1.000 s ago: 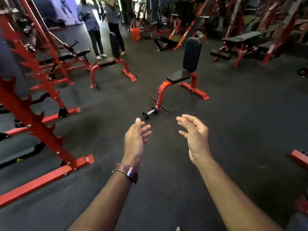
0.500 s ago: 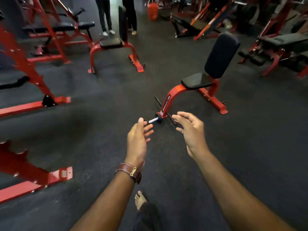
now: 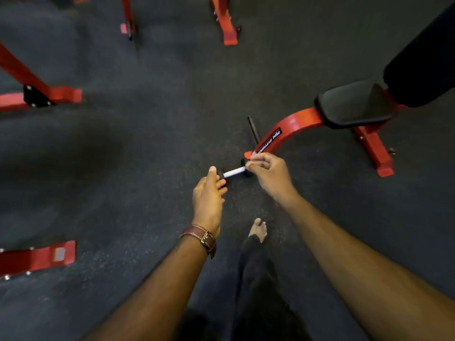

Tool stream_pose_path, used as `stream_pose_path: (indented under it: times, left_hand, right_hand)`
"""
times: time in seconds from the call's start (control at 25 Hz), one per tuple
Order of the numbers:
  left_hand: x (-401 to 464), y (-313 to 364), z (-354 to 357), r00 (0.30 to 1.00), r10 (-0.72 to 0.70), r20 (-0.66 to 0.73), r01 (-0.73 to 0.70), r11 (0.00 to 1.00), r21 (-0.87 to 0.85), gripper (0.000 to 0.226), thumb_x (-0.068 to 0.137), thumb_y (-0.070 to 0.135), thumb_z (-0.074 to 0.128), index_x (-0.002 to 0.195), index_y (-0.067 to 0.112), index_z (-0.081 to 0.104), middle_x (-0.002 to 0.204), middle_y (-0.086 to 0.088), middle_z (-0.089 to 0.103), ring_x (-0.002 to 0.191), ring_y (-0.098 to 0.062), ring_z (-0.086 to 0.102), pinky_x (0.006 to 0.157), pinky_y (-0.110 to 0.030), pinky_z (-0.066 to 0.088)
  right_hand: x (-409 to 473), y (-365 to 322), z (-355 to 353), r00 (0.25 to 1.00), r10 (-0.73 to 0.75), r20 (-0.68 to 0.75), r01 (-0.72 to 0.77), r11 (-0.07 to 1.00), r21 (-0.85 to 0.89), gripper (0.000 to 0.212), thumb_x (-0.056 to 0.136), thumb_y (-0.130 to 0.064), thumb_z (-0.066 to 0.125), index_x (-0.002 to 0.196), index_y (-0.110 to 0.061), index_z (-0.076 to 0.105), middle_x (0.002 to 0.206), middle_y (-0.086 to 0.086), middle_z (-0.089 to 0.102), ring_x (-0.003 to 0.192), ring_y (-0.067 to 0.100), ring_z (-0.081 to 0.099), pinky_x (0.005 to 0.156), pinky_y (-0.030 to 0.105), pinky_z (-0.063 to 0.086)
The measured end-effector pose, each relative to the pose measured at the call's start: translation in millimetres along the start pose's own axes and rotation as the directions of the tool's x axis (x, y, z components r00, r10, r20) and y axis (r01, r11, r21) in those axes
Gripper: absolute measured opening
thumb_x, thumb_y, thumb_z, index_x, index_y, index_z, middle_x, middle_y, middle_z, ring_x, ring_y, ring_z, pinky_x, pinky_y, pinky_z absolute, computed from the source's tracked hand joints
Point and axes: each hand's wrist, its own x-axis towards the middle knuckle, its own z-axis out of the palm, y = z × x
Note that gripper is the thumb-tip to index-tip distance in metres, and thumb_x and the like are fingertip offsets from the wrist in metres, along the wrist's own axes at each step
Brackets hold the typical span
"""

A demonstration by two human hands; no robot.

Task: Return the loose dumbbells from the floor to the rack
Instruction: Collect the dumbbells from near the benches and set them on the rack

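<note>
I've got a small dumbbell [image 3: 234,172] in sight, lying on the dark rubber floor [image 3: 138,148] right at the front foot of the red bench [image 3: 293,129], its pale handle angled up to the right and a black head at each end, both heads partly hidden by my hands. My right hand [image 3: 269,174] is over the far head, fingers curled loosely and bunched toward the thumb, but I cannot tell if they actually touch the weight or grip anything. My left hand [image 3: 209,195] is at the near head, thumb pointing up, fingers relaxed and spread a little, nothing clamped in it that I can see. There's a brown leather watch strap [image 3: 200,238] on that left wrist. Below the hands a bare foot [image 3: 258,228] is planted on the floor, with a dark trouser leg [image 3: 256,279] running back toward me. A thin black bar [image 3: 253,129] pokes out beside the bench's curved red leg. The bench's black seat pad [image 3: 354,107] sits up to the right, with the dark backrest [image 3: 423,60] rising past the frame edge. Out wide, red steel frame feet [image 3: 41,97] lie on the floor at the left, another red foot [image 3: 37,258] lower left, and two more red legs [image 3: 225,23] at the top, all well apart from the dumbbell.
</note>
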Motion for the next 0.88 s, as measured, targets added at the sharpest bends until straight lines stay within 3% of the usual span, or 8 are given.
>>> stream_pose_path:
  times: [0.12, 0.28, 0.4, 0.56, 0.68, 0.8, 0.88]
  left_hand:
    - [118.2, -29.5, 65.1, 0.986, -0.124, -0.107, 0.109, 0.985, -0.136, 0.034, 0.102, 0.044, 0.043, 0.113, 0.016, 0.059, 0.126, -0.010, 0.064, 0.114, -0.024, 0.062, 0.098, -0.039, 0.046]
    - [267.2, -96.6, 130.5, 0.925, -0.330, -0.187, 0.258, 0.909, -0.328, 0.041, 0.100, 0.046, 0.044, 0.119, 0.013, 0.059, 0.127, -0.010, 0.063, 0.112, -0.024, 0.063, 0.093, -0.037, 0.048]
    - [378.9, -161.8, 157.4, 0.840, -0.506, -0.198, 0.346, 0.779, -0.523, 0.059, 0.098, 0.053, 0.043, 0.136, 0.008, 0.052, 0.133, -0.011, 0.059, 0.115, -0.026, 0.061, 0.097, -0.041, 0.047]
    - [494.1, -238.5, 178.2, 0.772, -0.616, -0.153, 0.324, 0.590, -0.740, 0.072, 0.097, 0.058, 0.040, 0.145, 0.005, 0.042, 0.143, -0.014, 0.051, 0.125, -0.028, 0.054, 0.100, -0.044, 0.045]
    - [557.2, -295.7, 182.2, 0.664, -0.736, -0.134, 0.322, 0.443, -0.837, 0.082, 0.095, 0.064, 0.037, 0.153, 0.007, 0.029, 0.153, -0.017, 0.040, 0.137, -0.033, 0.045, 0.110, -0.050, 0.038]
    - [583.3, -316.9, 186.5, 0.603, -0.783, -0.155, 0.298, 0.401, -0.866, 0.089, 0.090, 0.073, 0.034, 0.154, 0.010, 0.028, 0.154, -0.016, 0.039, 0.140, -0.033, 0.041, 0.114, -0.051, 0.032]
    - [590.4, -308.5, 200.3, 0.614, -0.773, -0.161, 0.281, 0.405, -0.870, 0.088, 0.089, 0.074, 0.034, 0.150, 0.010, 0.035, 0.147, -0.014, 0.045, 0.138, -0.031, 0.042, 0.115, -0.051, 0.031]
  right_hand:
    - [149.8, 53.9, 18.0, 0.989, 0.009, 0.150, 0.019, 0.983, -0.182, 0.022, 0.082, -0.005, 0.075, 0.102, -0.006, 0.067, 0.093, 0.014, 0.071, 0.083, 0.018, 0.066, 0.088, 0.035, 0.054]
    - [309.5, 143.5, 52.3, 0.947, 0.038, 0.319, 0.100, 0.909, -0.405, 0.020, 0.081, -0.010, 0.077, 0.096, -0.014, 0.066, 0.089, 0.008, 0.070, 0.082, 0.018, 0.066, 0.087, 0.037, 0.055]
    - [400.5, 228.9, 86.4, 0.871, 0.127, 0.475, 0.188, 0.806, -0.561, 0.020, 0.080, -0.019, 0.077, 0.097, -0.019, 0.066, 0.089, 0.002, 0.071, 0.089, 0.019, 0.070, 0.087, 0.033, 0.055]
    - [482.4, 333.1, 126.7, 0.748, 0.238, 0.620, 0.379, 0.614, -0.693, 0.040, 0.079, -0.025, 0.075, 0.117, -0.017, 0.065, 0.107, 0.002, 0.071, 0.101, 0.020, 0.066, 0.090, 0.031, 0.052]
    - [524.3, 404.5, 153.3, 0.689, 0.322, 0.649, 0.500, 0.437, -0.748, 0.061, 0.074, -0.037, 0.076, 0.129, -0.017, 0.058, 0.117, 0.004, 0.069, 0.106, 0.024, 0.064, 0.086, 0.033, 0.053]
    - [536.3, 449.5, 177.8, 0.666, 0.394, 0.634, 0.563, 0.291, -0.773, 0.060, 0.067, -0.047, 0.078, 0.116, -0.016, 0.063, 0.113, 0.010, 0.070, 0.095, 0.029, 0.066, 0.077, 0.035, 0.054]
    - [534.9, 467.2, 192.7, 0.669, 0.400, 0.627, 0.604, 0.198, -0.772, 0.054, 0.073, -0.046, 0.073, 0.116, -0.015, 0.062, 0.117, 0.011, 0.067, 0.100, 0.031, 0.066, 0.076, 0.034, 0.048]
